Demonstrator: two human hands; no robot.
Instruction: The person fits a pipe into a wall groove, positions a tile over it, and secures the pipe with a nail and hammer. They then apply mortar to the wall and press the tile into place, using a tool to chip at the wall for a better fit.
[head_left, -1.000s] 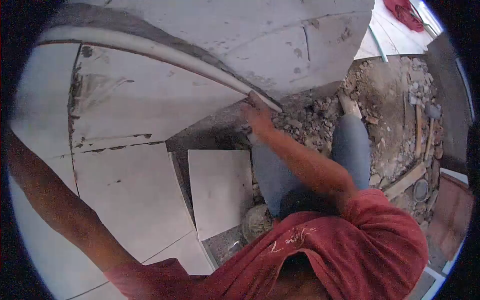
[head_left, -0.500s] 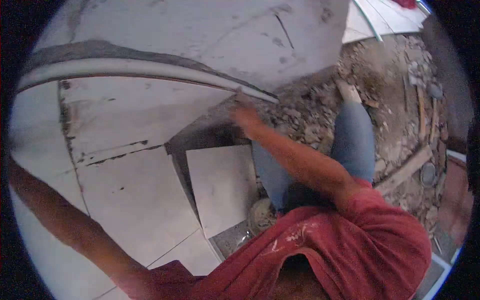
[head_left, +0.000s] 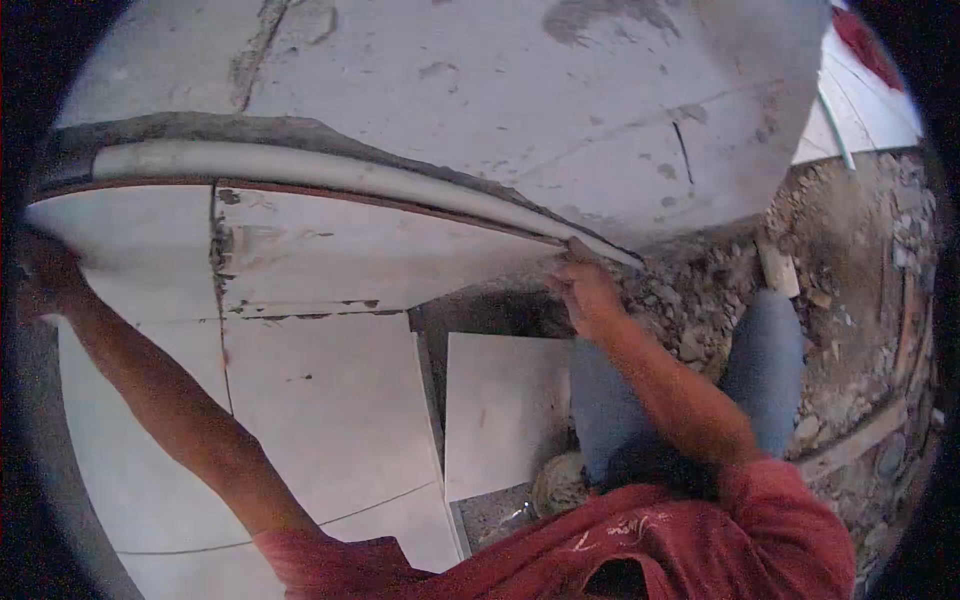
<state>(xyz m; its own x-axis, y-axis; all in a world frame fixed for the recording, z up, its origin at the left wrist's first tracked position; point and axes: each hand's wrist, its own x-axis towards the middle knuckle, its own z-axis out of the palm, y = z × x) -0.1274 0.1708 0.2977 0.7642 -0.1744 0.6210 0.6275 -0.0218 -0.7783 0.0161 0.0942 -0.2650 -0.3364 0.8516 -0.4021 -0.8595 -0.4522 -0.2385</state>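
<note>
Step in hand, by the look of it: feeling or steadying along the tiled surface's [head_left: 300, 365] brown-trimmed edge; shifting anything there calls for a sure finger hold. 2 hands: right hand [head_left: 592, 295] at the edge's right end, fingers bent, can't tell if gripping; left hand [head_left: 45, 270] near its left end, dark, grip can't be told. 1 white strip [head_left: 340, 170] runs between that edge and the wall [head_left: 480, 70]. 1 smaller white panel [head_left: 505, 415] beside the knees. Rubble [head_left: 690, 340] uncounted.
</note>
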